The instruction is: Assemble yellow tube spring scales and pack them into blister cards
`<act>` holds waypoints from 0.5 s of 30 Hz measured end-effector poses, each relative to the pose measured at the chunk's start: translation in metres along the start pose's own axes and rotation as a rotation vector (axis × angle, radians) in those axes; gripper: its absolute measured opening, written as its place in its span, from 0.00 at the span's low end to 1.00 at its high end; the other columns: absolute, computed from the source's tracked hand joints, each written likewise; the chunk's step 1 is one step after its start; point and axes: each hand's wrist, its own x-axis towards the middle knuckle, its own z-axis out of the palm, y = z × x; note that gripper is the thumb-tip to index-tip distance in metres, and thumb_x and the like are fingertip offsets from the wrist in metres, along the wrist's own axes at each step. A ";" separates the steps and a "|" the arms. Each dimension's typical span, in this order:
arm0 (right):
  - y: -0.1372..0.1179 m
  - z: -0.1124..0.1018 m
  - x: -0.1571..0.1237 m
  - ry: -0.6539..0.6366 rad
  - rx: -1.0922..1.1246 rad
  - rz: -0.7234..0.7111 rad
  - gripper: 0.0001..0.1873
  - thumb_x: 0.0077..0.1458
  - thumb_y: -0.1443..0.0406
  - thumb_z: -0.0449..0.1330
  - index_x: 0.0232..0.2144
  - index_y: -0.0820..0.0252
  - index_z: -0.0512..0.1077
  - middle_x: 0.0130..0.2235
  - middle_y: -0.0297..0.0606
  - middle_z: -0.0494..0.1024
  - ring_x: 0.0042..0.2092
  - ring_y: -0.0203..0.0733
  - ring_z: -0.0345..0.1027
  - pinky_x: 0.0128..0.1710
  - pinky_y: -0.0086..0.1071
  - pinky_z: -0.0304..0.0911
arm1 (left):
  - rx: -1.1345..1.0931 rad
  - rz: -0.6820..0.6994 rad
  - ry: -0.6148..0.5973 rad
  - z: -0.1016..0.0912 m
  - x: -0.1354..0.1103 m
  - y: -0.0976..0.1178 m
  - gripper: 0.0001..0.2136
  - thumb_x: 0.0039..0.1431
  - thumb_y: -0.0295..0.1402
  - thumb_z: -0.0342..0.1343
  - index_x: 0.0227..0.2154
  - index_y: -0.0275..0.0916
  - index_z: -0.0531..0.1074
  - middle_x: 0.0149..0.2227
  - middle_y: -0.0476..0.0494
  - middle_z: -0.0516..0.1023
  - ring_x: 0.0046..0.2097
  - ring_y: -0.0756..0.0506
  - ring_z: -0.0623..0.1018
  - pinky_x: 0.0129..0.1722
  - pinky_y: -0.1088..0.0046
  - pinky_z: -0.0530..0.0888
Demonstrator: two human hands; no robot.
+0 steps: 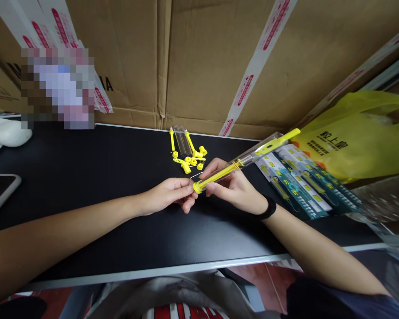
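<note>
My right hand (234,188) grips a long clear tube with a yellow rod and a metal spring inside (249,157); the tube slants up to the right above the black table (86,168). My left hand (168,195) pinches the yellow cap at the tube's near end. Just behind the hands lies a small pile of yellow plastic parts and clear tubes (188,153).
Flat printed packages (299,181) lie fanned out to the right, beside a yellow plastic bag (359,133). Taped cardboard boxes (199,62) wall off the back. A phone (0,192) and a white object (11,133) sit at the left edge.
</note>
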 end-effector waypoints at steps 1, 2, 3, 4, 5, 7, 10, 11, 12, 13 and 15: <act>0.002 0.002 0.000 0.006 0.026 0.002 0.12 0.56 0.58 0.62 0.37 0.60 0.68 0.34 0.35 0.70 0.29 0.32 0.67 0.27 0.26 0.65 | 0.009 0.004 0.008 0.000 -0.001 0.000 0.20 0.55 0.50 0.58 0.28 0.36 0.67 0.20 0.51 0.70 0.24 0.52 0.69 0.29 0.74 0.62; 0.004 0.003 -0.001 0.015 0.049 0.000 0.12 0.56 0.58 0.62 0.37 0.60 0.68 0.33 0.35 0.70 0.28 0.32 0.67 0.26 0.26 0.65 | 0.014 0.009 0.018 0.001 -0.002 0.000 0.20 0.55 0.50 0.58 0.28 0.35 0.67 0.20 0.51 0.70 0.24 0.52 0.68 0.28 0.74 0.61; 0.006 0.005 -0.001 0.025 0.064 -0.005 0.12 0.56 0.59 0.63 0.36 0.60 0.68 0.33 0.34 0.70 0.28 0.32 0.67 0.26 0.26 0.65 | 0.014 0.013 0.028 0.001 -0.002 0.000 0.20 0.55 0.50 0.58 0.28 0.35 0.68 0.20 0.51 0.70 0.24 0.52 0.68 0.28 0.75 0.61; 0.008 0.006 -0.002 0.038 0.068 -0.013 0.11 0.55 0.59 0.63 0.36 0.60 0.68 0.33 0.34 0.70 0.28 0.32 0.67 0.26 0.26 0.64 | 0.011 0.014 0.035 0.001 -0.003 0.000 0.20 0.55 0.50 0.58 0.28 0.35 0.68 0.19 0.51 0.70 0.24 0.52 0.68 0.27 0.75 0.60; 0.010 0.007 -0.002 0.053 0.063 -0.022 0.11 0.55 0.60 0.63 0.36 0.60 0.68 0.33 0.35 0.70 0.28 0.32 0.67 0.26 0.26 0.65 | 0.004 0.011 0.037 0.001 -0.004 0.000 0.20 0.55 0.50 0.59 0.28 0.35 0.68 0.19 0.51 0.70 0.24 0.53 0.67 0.27 0.75 0.60; 0.012 0.010 -0.003 0.077 0.046 -0.031 0.11 0.54 0.59 0.64 0.36 0.59 0.69 0.33 0.36 0.71 0.30 0.33 0.68 0.26 0.26 0.65 | -0.008 0.000 0.031 0.000 -0.005 0.000 0.19 0.55 0.49 0.59 0.28 0.35 0.68 0.19 0.51 0.71 0.23 0.53 0.67 0.28 0.75 0.60; 0.015 0.012 -0.004 0.079 0.057 -0.029 0.12 0.54 0.59 0.64 0.36 0.59 0.68 0.33 0.36 0.71 0.31 0.34 0.68 0.27 0.27 0.66 | -0.007 -0.014 0.016 -0.002 -0.005 0.000 0.19 0.55 0.48 0.59 0.29 0.35 0.69 0.19 0.51 0.71 0.24 0.52 0.68 0.29 0.75 0.61; 0.016 0.013 -0.004 0.071 0.072 -0.030 0.12 0.54 0.59 0.64 0.36 0.59 0.67 0.33 0.36 0.71 0.30 0.34 0.68 0.27 0.27 0.66 | -0.002 -0.015 0.015 -0.003 -0.006 0.000 0.18 0.55 0.48 0.59 0.29 0.34 0.69 0.20 0.50 0.71 0.24 0.52 0.68 0.29 0.75 0.62; 0.016 0.013 -0.003 0.063 0.091 -0.033 0.12 0.55 0.59 0.64 0.36 0.59 0.67 0.33 0.35 0.71 0.30 0.33 0.68 0.27 0.27 0.66 | 0.001 -0.015 0.017 -0.003 -0.006 0.000 0.18 0.56 0.48 0.59 0.29 0.34 0.69 0.20 0.50 0.71 0.25 0.52 0.68 0.29 0.75 0.62; 0.017 0.013 -0.003 0.056 0.109 -0.038 0.12 0.55 0.60 0.63 0.36 0.59 0.67 0.33 0.35 0.71 0.30 0.33 0.68 0.28 0.27 0.66 | 0.003 -0.012 0.023 -0.003 -0.006 0.000 0.18 0.56 0.48 0.59 0.29 0.34 0.69 0.20 0.50 0.71 0.25 0.52 0.68 0.29 0.75 0.62; 0.019 0.014 -0.001 0.049 0.141 -0.044 0.11 0.55 0.61 0.63 0.37 0.60 0.66 0.33 0.35 0.71 0.30 0.32 0.68 0.27 0.26 0.66 | 0.005 -0.003 0.043 -0.002 -0.005 -0.001 0.18 0.56 0.47 0.58 0.29 0.34 0.68 0.20 0.51 0.69 0.24 0.53 0.67 0.27 0.76 0.62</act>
